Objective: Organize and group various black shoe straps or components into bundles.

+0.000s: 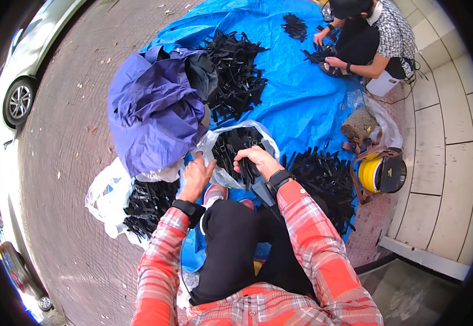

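Observation:
Between my hands stands a white plastic bag [269,142], its mouth open and filled with thin black strips [223,149]. My right hand [260,162] is closed around a small bundle of black strips [243,144] over the bag. At the bag's left rim is my left hand [195,176], with thumb and forefinger apart and nothing seen between them. Whether it touches the plastic, I cannot tell. Loose piles of similar strips lie to the right [323,176] and beyond the bag [233,76].
A blue tarp [296,98] covers the ground. Left of the bag is a purple cloth heap [152,108], with another strip-filled white bag [108,190] below. A co-worker [380,43] handles strips at the far right. Nearby sits a yellow-and-black round object [375,174]. A car [19,92] stands left.

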### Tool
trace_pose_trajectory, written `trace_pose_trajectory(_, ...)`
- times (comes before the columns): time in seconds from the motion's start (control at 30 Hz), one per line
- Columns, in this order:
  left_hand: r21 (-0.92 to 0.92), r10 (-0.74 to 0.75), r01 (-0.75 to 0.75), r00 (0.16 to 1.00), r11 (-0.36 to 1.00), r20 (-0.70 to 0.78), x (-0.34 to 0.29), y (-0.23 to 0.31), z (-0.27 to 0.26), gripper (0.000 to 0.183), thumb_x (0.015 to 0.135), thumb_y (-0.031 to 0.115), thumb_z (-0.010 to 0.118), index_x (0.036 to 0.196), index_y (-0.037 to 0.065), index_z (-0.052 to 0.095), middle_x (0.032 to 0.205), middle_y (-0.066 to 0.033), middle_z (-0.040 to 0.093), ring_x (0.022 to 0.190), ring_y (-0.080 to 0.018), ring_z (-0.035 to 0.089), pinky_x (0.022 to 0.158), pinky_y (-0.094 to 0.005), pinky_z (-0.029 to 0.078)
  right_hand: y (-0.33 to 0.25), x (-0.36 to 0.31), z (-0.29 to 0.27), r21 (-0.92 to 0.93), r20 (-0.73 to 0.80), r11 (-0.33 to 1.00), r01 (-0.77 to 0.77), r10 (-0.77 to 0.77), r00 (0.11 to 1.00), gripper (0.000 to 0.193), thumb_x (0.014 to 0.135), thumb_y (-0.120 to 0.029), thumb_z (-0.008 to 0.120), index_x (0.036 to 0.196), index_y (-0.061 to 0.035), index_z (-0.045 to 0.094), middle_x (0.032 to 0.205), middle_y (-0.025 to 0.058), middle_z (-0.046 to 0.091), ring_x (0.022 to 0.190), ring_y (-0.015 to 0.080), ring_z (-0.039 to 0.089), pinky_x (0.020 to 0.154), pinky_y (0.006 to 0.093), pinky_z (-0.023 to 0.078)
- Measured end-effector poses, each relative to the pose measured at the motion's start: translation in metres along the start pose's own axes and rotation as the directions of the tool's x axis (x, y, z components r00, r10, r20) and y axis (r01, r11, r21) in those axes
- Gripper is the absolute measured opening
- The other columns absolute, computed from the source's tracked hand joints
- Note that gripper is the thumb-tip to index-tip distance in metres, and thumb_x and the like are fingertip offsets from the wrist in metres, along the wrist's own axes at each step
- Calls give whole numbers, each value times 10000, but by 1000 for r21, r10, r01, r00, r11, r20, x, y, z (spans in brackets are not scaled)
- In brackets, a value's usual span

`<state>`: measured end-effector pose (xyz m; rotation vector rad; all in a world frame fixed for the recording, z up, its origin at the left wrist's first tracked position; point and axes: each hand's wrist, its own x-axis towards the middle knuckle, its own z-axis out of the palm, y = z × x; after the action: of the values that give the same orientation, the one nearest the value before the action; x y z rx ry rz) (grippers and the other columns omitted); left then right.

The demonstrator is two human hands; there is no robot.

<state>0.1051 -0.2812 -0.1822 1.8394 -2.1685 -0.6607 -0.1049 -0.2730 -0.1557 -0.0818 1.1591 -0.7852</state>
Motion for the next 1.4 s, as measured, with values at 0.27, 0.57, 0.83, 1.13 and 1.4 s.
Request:
trace_pose_trajectory(0.27,26,35,-36,999,999,23,29,-21,18,317,816,281,571,956,4,631,708,-231,641,689,-363,661,622,-433,519,30,69,3,-613,-314,783,107,-365,876,396,684,1,612,1031,83,440,804,229,628,654,313,656,567,399,536)
trace_pose_trajectory(0.57,-941,124,180,967,288,223,-8,-20,-44,153,852,43,554,971,-30,617,795,-51,609,720,-133,564,720,-266,448,49,103,39,-885,-176,451,117,-555,813,584,684,-12,653,1151,69,313,975,350,563,928,491,567,798,495,483)
trace_pose_trajectory(0.83,-944,216,247,931,219,294,-8,9,-64,793,840,192,629,1439,-29,159,997,-122,620,942,-204,581,932,-357,400,56,107,45,-879,-58,409,243,-599,798,699,692,-39,681,1251,40,268,1037,360,488,909,509,549,788,503,481)
trace_pose_trajectory(1.13,-949,194,210,947,234,257,-11,12,-65,809,823,186,646,1442,-20,166,1014,-111,608,961,-219,567,959,-373,384,60,89,81,-897,3,394,201,-449,893,952,696,-58,669,1403,88,49,1045,368,502,980,485,547,870,488,455)
trace_pose_trajectory(1.4,-755,72,217,941,619,330,-4,37,-76,368,909,103,530,1263,5,512,1111,-79,609,1029,-154,563,923,-283,411,0,-129,-13,-538,267,526,659,-635,725,209,862,-94,586,1036,21,586,900,149,655,830,221,655,719,355,521)
